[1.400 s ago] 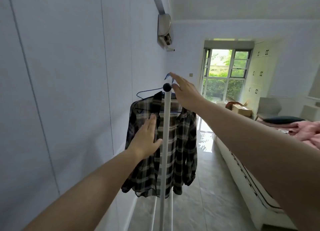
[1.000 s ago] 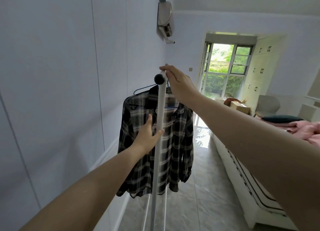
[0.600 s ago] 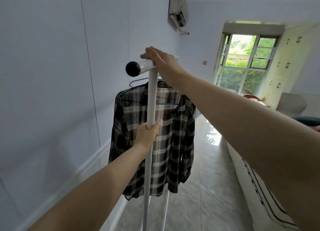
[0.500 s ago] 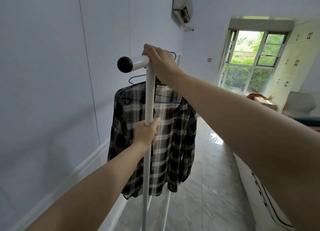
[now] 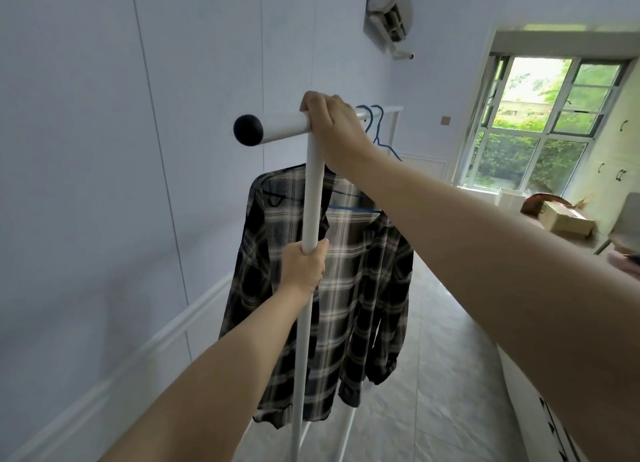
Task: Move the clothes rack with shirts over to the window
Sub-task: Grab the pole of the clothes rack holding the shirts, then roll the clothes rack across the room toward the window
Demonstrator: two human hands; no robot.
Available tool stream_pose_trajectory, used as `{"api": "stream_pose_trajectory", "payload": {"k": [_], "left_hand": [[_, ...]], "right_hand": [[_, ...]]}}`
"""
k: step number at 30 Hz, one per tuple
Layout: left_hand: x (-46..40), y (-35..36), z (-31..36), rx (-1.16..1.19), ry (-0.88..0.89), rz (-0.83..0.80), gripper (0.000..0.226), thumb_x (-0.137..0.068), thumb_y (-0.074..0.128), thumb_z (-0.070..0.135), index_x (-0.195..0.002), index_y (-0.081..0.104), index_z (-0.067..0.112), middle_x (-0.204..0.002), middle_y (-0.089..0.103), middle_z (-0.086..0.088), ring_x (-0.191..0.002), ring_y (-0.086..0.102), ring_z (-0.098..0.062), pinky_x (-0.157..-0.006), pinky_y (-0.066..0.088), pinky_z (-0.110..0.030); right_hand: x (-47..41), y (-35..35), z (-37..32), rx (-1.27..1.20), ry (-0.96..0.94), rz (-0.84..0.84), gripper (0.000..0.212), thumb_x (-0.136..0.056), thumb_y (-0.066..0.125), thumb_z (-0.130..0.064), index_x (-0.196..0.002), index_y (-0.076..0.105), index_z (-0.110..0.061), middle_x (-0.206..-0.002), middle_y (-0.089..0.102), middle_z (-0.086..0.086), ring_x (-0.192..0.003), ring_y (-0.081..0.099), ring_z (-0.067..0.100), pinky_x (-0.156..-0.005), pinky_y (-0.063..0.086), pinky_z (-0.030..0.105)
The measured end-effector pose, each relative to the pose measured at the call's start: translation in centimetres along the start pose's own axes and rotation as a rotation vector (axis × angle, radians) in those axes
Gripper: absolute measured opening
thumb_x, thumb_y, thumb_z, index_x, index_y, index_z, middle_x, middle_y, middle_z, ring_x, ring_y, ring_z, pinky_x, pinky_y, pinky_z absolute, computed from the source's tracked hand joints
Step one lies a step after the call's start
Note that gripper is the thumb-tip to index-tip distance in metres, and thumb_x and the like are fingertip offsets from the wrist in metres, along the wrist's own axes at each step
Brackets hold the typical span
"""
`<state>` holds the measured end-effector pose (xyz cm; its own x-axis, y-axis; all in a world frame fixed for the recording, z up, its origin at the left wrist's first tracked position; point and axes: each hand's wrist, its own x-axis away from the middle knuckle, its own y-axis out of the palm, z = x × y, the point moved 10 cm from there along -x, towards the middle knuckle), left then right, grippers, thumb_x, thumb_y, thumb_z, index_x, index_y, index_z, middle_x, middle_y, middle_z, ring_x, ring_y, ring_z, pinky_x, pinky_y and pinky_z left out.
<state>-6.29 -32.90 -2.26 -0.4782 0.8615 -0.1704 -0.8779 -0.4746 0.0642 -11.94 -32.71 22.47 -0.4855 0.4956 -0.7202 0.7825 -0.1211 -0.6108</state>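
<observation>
A white clothes rack [image 5: 313, 198] stands in front of me beside the left wall, its top bar ending in a black cap [image 5: 248, 130]. A black-and-white plaid shirt [image 5: 349, 298] hangs from the bar on a blue hanger [image 5: 375, 129]. My right hand [image 5: 334, 125] is closed over the top bar just right of the near upright post. My left hand [image 5: 304, 269] grips that post about halfway up. The window [image 5: 540, 129] is at the far end of the room, to the right.
The pale wall [image 5: 121, 184] runs close along the left. An air conditioner [image 5: 389, 7] hangs high on it. A white bed frame [image 5: 540, 402] lines the right side. A cardboard box [image 5: 564, 219] sits near the window. A tiled floor strip [image 5: 433, 375] leads ahead.
Both hands reached the rack and closed on it: the right on the top bar, the left on the post. The rack now appears nearer and larger in view.
</observation>
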Motion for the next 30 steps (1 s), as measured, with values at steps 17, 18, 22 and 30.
{"api": "stream_pose_trajectory", "payload": {"k": [17, 18, 22, 30], "left_hand": [[-18.1, 12.6, -3.9, 0.038, 0.031, -0.232, 0.041, -0.091, 0.058, 0.021, -0.055, 0.043, 0.010, -0.045, 0.037, -0.002, -0.038, 0.033, -0.015, -0.043, 0.030, -0.028], [-19.4, 13.6, -4.1, 0.040, 0.031, -0.250, 0.042, -0.092, 0.058, 0.021, -0.054, 0.042, 0.010, -0.045, 0.037, -0.002, -0.038, 0.033, -0.014, -0.043, 0.030, -0.027], [-23.2, 16.9, -5.2, 0.059, 0.020, -0.306, 0.045, -0.091, 0.059, 0.019, -0.051, 0.040, 0.013, -0.044, 0.038, 0.000, -0.037, 0.034, -0.012, -0.040, 0.031, -0.024], [-30.0, 22.0, -6.9, 0.070, 0.028, -0.336, 0.040, -0.090, 0.060, 0.022, -0.056, 0.041, 0.012, -0.048, 0.038, -0.002, -0.040, 0.034, -0.013, -0.043, 0.032, -0.026]], "right_hand": [[-8.6, 1.1, 19.5, -0.132, 0.236, 0.150, 0.031, -0.087, 0.021, -0.026, -0.082, 0.045, -0.007, -0.071, 0.043, -0.005, -0.074, 0.038, 0.016, -0.064, 0.029, 0.030], [-9.2, 1.1, 20.9, -0.125, 0.260, 0.155, 0.032, -0.088, 0.022, -0.027, -0.083, 0.046, -0.006, -0.072, 0.044, -0.004, -0.073, 0.038, 0.014, -0.064, 0.030, 0.030], [-10.2, 0.8, 26.1, -0.151, 0.375, 0.230, 0.043, -0.099, 0.026, -0.028, -0.098, 0.059, 0.001, -0.105, 0.062, 0.015, -0.091, 0.053, 0.024, -0.076, 0.038, 0.034], [-13.8, 1.3, 34.3, -0.164, 0.440, 0.241, 0.030, -0.096, 0.028, -0.028, -0.087, 0.053, -0.014, -0.084, 0.051, 0.000, -0.082, 0.046, 0.018, -0.071, 0.035, 0.033]]}}
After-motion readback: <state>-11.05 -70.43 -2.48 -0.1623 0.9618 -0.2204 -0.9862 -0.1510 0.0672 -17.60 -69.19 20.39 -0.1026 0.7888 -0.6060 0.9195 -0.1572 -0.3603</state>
